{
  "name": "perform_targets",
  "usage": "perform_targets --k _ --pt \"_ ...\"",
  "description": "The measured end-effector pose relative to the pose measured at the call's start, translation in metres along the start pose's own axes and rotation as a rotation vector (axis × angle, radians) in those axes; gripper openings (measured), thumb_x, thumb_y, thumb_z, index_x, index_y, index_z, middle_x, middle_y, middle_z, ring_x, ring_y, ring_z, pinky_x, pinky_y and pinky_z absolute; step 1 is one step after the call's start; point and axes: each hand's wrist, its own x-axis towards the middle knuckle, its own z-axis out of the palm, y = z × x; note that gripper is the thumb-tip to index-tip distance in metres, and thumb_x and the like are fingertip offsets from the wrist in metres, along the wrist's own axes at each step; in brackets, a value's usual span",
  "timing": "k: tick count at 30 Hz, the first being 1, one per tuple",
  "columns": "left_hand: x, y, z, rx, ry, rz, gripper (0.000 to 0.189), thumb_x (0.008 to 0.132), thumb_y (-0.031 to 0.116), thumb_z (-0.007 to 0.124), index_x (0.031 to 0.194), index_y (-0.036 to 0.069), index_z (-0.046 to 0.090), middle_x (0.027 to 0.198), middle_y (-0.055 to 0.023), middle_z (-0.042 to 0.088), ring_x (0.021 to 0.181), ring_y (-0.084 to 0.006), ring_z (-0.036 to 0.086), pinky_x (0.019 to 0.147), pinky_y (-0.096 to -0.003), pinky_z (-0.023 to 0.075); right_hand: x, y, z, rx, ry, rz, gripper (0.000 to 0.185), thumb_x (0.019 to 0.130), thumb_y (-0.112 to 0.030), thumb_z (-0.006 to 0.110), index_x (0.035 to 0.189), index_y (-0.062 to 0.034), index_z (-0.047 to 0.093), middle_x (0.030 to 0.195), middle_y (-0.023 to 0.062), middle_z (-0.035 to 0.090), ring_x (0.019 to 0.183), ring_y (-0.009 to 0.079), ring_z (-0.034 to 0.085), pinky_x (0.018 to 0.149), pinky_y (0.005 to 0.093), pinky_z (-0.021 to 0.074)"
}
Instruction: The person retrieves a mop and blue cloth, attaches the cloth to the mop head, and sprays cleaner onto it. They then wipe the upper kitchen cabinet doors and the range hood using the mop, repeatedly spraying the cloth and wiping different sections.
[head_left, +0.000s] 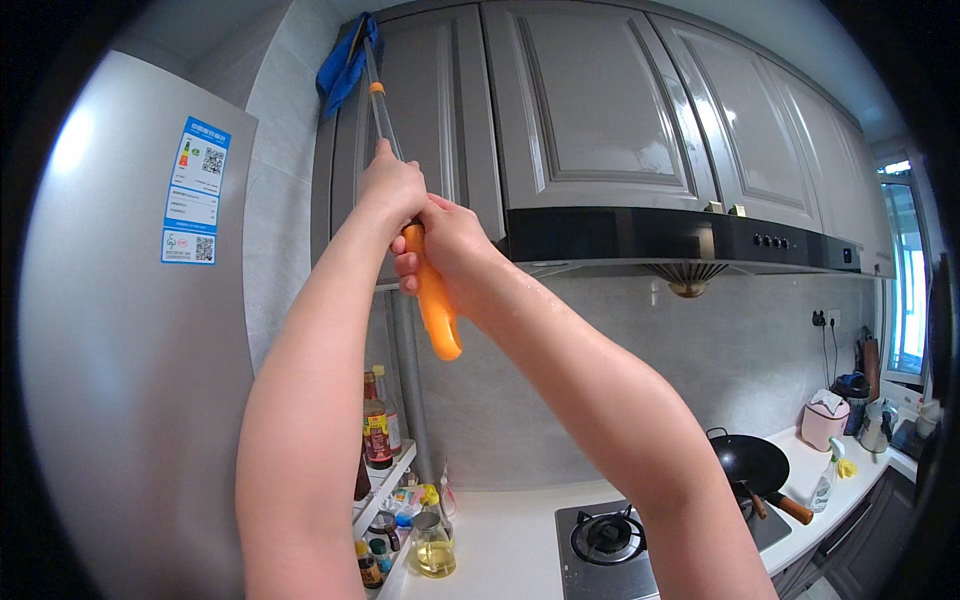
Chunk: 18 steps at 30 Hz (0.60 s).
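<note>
Both my arms reach up in front of grey panelled wall cabinets (600, 105). My left hand (391, 182) grips the metal pole (381, 112) of a long-handled tool, its thumb lying along the shaft. Just below, my right hand (454, 240) is wrapped around the orange plastic handle (433, 300); water drops show on that forearm. At the pole's top end a blue cloth (343, 71) is draped over the tool's head. The cloth lies against the upper left corner of the cabinet front, by the tiled wall. Its far side is hidden.
A refrigerator (135, 337) stands close on the left. The range hood (675, 236) juts out under the cabinets. Below are a gas burner (607, 534), a wok (750, 463), a spray bottle (825, 480), a glass oil jar (434, 551) and a rack (386, 487) of bottles.
</note>
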Motion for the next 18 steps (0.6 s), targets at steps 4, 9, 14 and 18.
perform_targets --k 4,9,14,18 --pt "-0.006 0.005 0.009 0.008 -0.038 0.046 0.061 0.086 0.016 0.045 0.141 0.010 0.020 0.118 -0.0244 0.052 0.100 -0.0317 0.059 0.083 -0.0366 0.0497 -0.007 -0.002 -0.011 0.080 0.002 -0.014 0.020 0.097 -0.022 0.030 0.101 -0.0085 0.044 0.061 0.0010 0.044 0.045 0.0078 0.038 0.040 0.0236 0.0351" --pt "-0.023 0.032 0.035 0.177 -0.057 0.124 0.064 0.084 0.016 0.047 0.141 0.008 0.018 0.113 -0.0252 0.054 0.099 -0.0326 0.059 0.083 -0.0364 0.0498 -0.029 -0.012 -0.036 0.130 0.072 -0.033 0.018 0.097 -0.022 0.030 0.101 -0.0097 0.043 0.062 0.0018 0.044 0.045 0.0077 0.037 0.040 0.0237 0.0343" --pt "-0.048 0.073 0.066 0.182 -0.139 0.144 0.067 0.084 0.013 0.047 0.142 0.010 0.015 0.114 -0.0245 0.053 0.096 -0.0319 0.060 0.083 -0.0354 0.0500 -0.063 -0.036 -0.066 0.169 0.150 -0.051 0.019 0.098 -0.024 0.030 0.100 -0.0097 0.043 0.063 0.0019 0.044 0.045 0.0075 0.037 0.041 0.0232 0.0326" --pt "-0.074 0.109 0.089 0.120 -0.198 0.164 0.065 0.086 0.012 0.044 0.143 0.011 0.012 0.116 -0.0235 0.051 0.097 -0.0300 0.060 0.077 -0.0350 0.0526 -0.091 -0.060 -0.090 0.145 0.194 -0.085 0.019 0.098 -0.024 0.030 0.099 -0.0104 0.043 0.064 0.0020 0.044 0.045 0.0072 0.036 0.041 0.0229 0.0326"
